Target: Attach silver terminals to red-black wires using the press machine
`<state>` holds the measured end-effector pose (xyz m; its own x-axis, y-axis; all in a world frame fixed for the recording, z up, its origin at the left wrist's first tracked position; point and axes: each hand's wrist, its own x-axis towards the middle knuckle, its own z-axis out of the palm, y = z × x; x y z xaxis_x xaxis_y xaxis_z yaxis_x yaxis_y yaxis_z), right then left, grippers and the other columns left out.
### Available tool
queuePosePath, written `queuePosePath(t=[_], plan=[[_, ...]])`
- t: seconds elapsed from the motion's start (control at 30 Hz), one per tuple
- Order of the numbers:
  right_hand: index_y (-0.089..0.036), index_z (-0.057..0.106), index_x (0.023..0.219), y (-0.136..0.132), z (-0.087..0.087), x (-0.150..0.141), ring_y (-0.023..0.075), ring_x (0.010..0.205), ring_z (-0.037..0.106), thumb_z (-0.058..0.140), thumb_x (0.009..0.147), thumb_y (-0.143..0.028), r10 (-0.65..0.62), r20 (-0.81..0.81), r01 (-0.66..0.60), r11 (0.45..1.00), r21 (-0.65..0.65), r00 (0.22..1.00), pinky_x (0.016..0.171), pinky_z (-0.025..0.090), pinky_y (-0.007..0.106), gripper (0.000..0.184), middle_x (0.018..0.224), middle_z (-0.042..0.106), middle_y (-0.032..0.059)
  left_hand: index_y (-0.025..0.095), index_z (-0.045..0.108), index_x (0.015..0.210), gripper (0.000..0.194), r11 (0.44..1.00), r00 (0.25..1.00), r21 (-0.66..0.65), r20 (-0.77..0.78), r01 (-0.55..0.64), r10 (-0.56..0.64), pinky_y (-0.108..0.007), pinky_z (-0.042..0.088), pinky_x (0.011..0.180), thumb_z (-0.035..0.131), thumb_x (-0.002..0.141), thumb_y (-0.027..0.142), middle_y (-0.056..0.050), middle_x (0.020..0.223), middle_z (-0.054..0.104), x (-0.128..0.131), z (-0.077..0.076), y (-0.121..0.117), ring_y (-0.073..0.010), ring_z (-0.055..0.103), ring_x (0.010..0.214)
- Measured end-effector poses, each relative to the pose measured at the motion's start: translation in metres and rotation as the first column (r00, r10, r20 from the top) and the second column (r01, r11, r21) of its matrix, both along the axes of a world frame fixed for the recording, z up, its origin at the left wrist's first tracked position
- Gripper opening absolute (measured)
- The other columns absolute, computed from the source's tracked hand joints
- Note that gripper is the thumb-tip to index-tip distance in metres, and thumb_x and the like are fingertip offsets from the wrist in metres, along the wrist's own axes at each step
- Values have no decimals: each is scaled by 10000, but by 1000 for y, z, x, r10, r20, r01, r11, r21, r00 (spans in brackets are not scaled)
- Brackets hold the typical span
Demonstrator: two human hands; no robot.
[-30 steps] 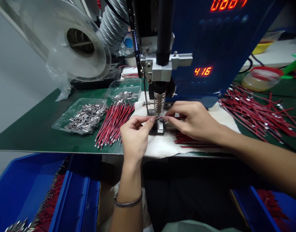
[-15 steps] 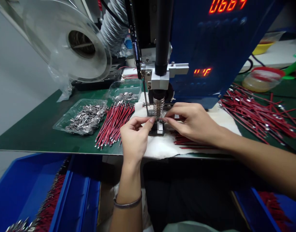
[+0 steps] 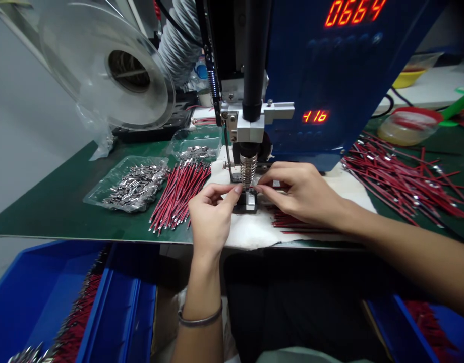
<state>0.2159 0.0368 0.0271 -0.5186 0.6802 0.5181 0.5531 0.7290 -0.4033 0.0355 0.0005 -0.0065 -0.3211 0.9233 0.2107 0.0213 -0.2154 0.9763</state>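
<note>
My left hand pinches thumb and forefinger together at the left of a small metal fixture; what sits between them is too small to make out. From the right, my right hand pinches the end of a thin reddish wire over the same fixture. The spring-wrapped tip of a soldering head comes down between both sets of fingertips. Beneath my right palm, several red and black wires lie on a white cloth.
Left of the cloth lie a bundle of red-black wires and a clear tray of metal terminals. More wires spread at the right. A blue machine housing with red digits stands behind. Blue bins sit below the table edge.
The soldering head has come down a little toward the fixture, mostly between the first two frames. Both hands have kept their pinch and place.
</note>
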Motion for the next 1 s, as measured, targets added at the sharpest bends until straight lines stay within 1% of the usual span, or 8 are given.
queuePosePath(t=[0.17, 0.33, 0.57, 0.77, 1.0], plan=[[-153, 721, 852, 0, 0, 0, 147, 686, 599, 626, 879, -208, -1, 10, 1, 1000, 4, 1000, 606, 400, 267, 114, 812, 698, 50, 161, 750, 770, 189, 1000, 1000, -1, -12, -4, 4, -243, 463, 594, 811, 711, 330, -45, 712, 695, 0, 0, 0, -140, 617, 656], [-152, 716, 841, 0, 0, 0, 148, 685, 597, 624, 876, -202, 3, 5, -3, 1000, 12, 1000, 600, 400, 266, 111, 805, 695, 50, 161, 749, 761, 181, 1000, 1000, 2, 10, 2, -2, -234, 470, 610, 818, 704, 318, -47, 728, 705, 1, 0, 0, -136, 625, 667], [-144, 716, 847, 0, 1, 1, 142, 683, 591, 625, 879, -198, 12, -1, -12, 1000, 6, 1000, 601, 400, 264, 111, 810, 692, 50, 159, 744, 769, 182, 1000, 1000, 7, 3, -3, 3, -235, 469, 612, 812, 710, 318, -47, 741, 704, 1, 0, 0, -144, 632, 685], [-137, 710, 833, 2, 1, 1, 132, 644, 572, 619, 882, -190, 50, 4, -50, 998, 27, 999, 585, 395, 260, 116, 792, 682, 52, 163, 741, 778, 182, 1000, 1000, 12, -3, 2, -2, -236, 476, 622, 806, 718, 322, -43, 738, 701, 0, 0, 0, -142, 633, 686], [-118, 719, 859, 5, -3, 3, 148, 697, 597, 620, 887, -186, 96, -6, -95, 993, 71, 995, 621, 434, 261, 124, 809, 676, 70, 164, 743, 782, 168, 1000, 1000, 20, -1, 7, -7, -230, 473, 633, 804, 725, 310, -36, 729, 694, 1, -1, 1, -133, 624, 683]])
